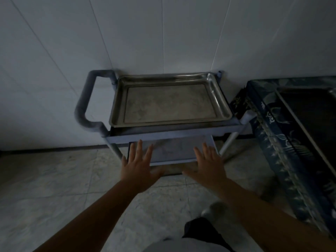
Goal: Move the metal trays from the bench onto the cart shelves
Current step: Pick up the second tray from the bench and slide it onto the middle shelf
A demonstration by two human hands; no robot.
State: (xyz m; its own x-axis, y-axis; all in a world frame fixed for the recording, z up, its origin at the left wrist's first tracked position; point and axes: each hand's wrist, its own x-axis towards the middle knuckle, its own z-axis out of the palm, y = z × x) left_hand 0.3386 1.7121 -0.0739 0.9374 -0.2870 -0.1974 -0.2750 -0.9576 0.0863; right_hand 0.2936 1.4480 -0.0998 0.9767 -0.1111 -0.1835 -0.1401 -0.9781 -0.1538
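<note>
A grey-blue cart [163, 136] stands against the white wall. A shiny metal tray [169, 101] lies on its top shelf. On the lower shelf a second flat metal tray [179, 148] shows beneath the top frame. My left hand [139, 165] and my right hand [207, 165] hover palm down with fingers spread, just in front of the lower shelf, holding nothing. At the right, the bench [283, 140] wears a blue patterned cover, and a dark tray [312, 113] rests on it, partly cut off by the frame edge.
The cart's curved push handle [85, 104] sticks out on the left. Pale tiled floor [54, 188] stretches left of and below my arms. The bench stands close to the cart's right legs. My foot in a light shoe [214, 210] shows below.
</note>
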